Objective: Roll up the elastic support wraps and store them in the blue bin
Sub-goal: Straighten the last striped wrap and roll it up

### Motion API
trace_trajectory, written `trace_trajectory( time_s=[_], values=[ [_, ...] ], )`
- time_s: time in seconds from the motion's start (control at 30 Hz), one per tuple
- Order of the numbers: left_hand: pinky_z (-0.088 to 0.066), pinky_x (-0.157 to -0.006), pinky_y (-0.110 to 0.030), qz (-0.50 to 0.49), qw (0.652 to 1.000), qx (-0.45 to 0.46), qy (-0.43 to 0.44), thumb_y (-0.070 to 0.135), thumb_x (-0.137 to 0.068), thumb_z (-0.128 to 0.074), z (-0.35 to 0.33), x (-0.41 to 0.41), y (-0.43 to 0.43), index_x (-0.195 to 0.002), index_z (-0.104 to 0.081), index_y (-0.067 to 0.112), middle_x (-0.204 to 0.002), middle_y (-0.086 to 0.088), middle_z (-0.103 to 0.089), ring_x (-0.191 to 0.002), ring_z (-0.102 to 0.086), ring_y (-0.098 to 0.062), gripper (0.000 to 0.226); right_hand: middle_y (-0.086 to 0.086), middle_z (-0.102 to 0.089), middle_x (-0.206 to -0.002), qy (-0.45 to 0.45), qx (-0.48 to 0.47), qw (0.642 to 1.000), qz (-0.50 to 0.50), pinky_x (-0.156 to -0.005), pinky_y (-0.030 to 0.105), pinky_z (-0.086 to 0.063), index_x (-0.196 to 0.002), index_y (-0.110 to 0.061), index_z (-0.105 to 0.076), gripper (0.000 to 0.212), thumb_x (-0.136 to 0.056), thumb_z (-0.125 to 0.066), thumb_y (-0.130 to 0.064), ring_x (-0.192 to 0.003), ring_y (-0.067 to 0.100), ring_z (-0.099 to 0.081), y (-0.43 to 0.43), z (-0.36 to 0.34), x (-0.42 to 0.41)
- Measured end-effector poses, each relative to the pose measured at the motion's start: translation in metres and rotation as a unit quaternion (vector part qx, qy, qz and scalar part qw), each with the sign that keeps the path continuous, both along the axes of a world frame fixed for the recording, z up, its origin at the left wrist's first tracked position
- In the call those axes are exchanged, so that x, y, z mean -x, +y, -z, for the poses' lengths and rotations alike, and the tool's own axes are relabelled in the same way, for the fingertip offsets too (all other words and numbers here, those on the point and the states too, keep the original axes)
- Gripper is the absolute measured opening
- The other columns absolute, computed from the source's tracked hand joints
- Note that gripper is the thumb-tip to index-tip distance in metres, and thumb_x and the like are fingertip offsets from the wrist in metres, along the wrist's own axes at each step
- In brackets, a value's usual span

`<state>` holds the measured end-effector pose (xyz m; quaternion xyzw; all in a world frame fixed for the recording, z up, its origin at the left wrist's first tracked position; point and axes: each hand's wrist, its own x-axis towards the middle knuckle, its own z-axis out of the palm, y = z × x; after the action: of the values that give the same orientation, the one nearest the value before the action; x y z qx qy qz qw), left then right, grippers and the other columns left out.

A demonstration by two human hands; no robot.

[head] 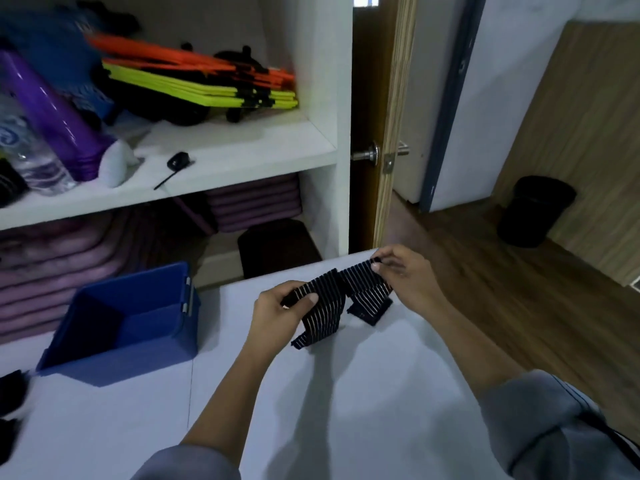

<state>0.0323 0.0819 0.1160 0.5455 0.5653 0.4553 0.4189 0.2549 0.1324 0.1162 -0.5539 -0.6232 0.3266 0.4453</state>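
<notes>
A black elastic wrap with thin pale stripes (332,299) is held unrolled just above the white table (346,393), folded in a zigzag with its loose ends hanging down to the surface. My left hand (277,313) pinches its left end between thumb and fingers. My right hand (401,271) grips the right end by the fingertips. The blue bin (114,355) stands open on the table to the left of my hands; nothing shows inside it.
White shelves behind the table hold a purple bottle (52,112), a clear water bottle (31,157), orange and yellow flat pieces (207,81) and stacked purple mats (52,271). Dark items (10,400) lie at the table's left edge. A black waste bin (533,209) stands on the wooden floor.
</notes>
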Motion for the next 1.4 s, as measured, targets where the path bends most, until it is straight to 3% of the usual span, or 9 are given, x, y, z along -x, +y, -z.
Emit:
trace_trajectory(
  time_s=[0.07,0.2,0.3,0.4,0.67,0.93,1.07,1.17,1.4],
  values=[
    [-0.049,-0.069,-0.019,0.032,0.999,-0.04,0.001,0.01,-0.083,-0.068,-0.031,0.004,0.005,-0.083,-0.07,0.021,-0.076,0.008,-0.07,-0.074,-0.065,-0.007,0.011,-0.002,-0.064,-0.082,0.055,-0.015,0.998,-0.011,-0.071,0.006,-0.046,-0.092,-0.013,-0.063,0.009,-0.085,-0.065,-0.009,-0.074,-0.005,-0.061,0.005,-0.028,0.011],
    [-0.055,-0.077,-0.027,0.064,0.992,-0.109,0.018,0.01,-0.081,-0.07,-0.084,0.011,0.013,-0.086,-0.07,0.016,-0.089,-0.006,-0.072,-0.085,-0.068,-0.022,0.008,0.011,-0.068,-0.089,0.15,-0.007,0.987,-0.063,-0.077,0.03,-0.054,-0.102,-0.003,-0.06,0.014,-0.088,-0.06,-0.008,-0.084,0.02,-0.066,0.008,-0.079,0.031],
    [-0.046,-0.068,-0.006,0.006,0.98,-0.18,0.088,0.012,-0.077,-0.074,-0.109,0.014,0.017,-0.088,-0.07,0.021,-0.093,0.0,-0.067,-0.08,-0.062,-0.009,0.015,0.013,-0.068,-0.1,0.198,0.011,0.975,-0.1,-0.08,0.034,-0.056,-0.107,-0.004,-0.058,0.017,-0.092,-0.055,-0.012,-0.091,0.023,-0.067,0.0,-0.107,0.047],
    [-0.037,-0.067,-0.002,-0.039,0.949,-0.261,0.174,0.016,-0.073,-0.077,-0.122,0.019,0.02,-0.095,-0.071,0.029,-0.098,0.012,-0.06,-0.071,-0.051,-0.003,0.026,0.014,-0.067,-0.107,0.236,0.022,0.964,-0.121,-0.088,0.04,-0.052,-0.111,-0.004,-0.057,0.02,-0.095,-0.049,-0.013,-0.1,0.026,-0.064,-0.009,-0.123,0.06],
    [-0.043,-0.062,-0.025,-0.106,0.947,-0.284,0.108,0.017,-0.075,-0.075,-0.13,0.024,0.016,-0.093,-0.07,0.037,-0.063,0.002,-0.051,-0.059,-0.046,-0.01,0.028,0.006,-0.067,-0.111,0.251,-0.001,0.952,-0.178,-0.094,0.034,-0.05,-0.116,-0.015,-0.06,0.027,-0.098,-0.041,-0.024,-0.107,0.018,-0.063,-0.026,-0.128,0.089],
    [-0.041,-0.071,-0.006,-0.183,0.933,-0.297,0.091,0.024,-0.083,-0.068,-0.125,0.018,0.01,-0.117,-0.061,0.027,-0.091,0.011,-0.06,-0.082,-0.054,-0.001,0.034,-0.004,-0.063,-0.11,0.235,-0.071,0.958,-0.151,-0.079,0.018,-0.052,-0.113,-0.024,-0.057,0.028,-0.095,-0.047,-0.005,-0.099,0.003,-0.062,-0.032,-0.129,0.111],
    [-0.046,-0.075,-0.033,-0.16,0.938,-0.286,0.115,0.039,-0.096,-0.041,-0.116,0.016,0.014,-0.109,-0.058,0.025,-0.093,0.004,-0.061,-0.089,-0.056,-0.018,0.025,-0.005,-0.063,-0.109,0.227,-0.11,0.954,-0.159,-0.081,0.013,-0.048,-0.118,-0.019,-0.055,0.028,-0.096,-0.045,-0.005,-0.1,0.001,-0.061,-0.031,-0.131,0.116],
    [-0.039,-0.061,-0.023,-0.133,0.951,-0.276,0.048,0.028,-0.099,-0.037,-0.119,0.013,0.009,-0.099,-0.052,0.022,-0.077,0.006,-0.059,-0.068,-0.055,-0.006,0.016,-0.006,-0.062,-0.112,0.165,-0.129,0.963,-0.171,-0.085,0.011,-0.045,-0.122,-0.019,-0.05,0.026,-0.098,-0.043,-0.011,-0.103,0.001,-0.059,-0.029,-0.129,0.118],
    [-0.044,-0.062,-0.016,-0.063,0.964,-0.254,0.037,0.023,-0.099,-0.039,-0.129,0.02,0.004,-0.101,-0.05,0.013,-0.08,0.003,-0.061,-0.068,-0.056,-0.001,0.015,-0.013,-0.058,-0.102,0.05,-0.138,0.975,-0.166,-0.075,0.005,-0.043,-0.121,-0.024,-0.039,0.021,-0.1,-0.036,-0.021,-0.09,-0.007,-0.056,-0.023,-0.129,0.115]
  ],
)
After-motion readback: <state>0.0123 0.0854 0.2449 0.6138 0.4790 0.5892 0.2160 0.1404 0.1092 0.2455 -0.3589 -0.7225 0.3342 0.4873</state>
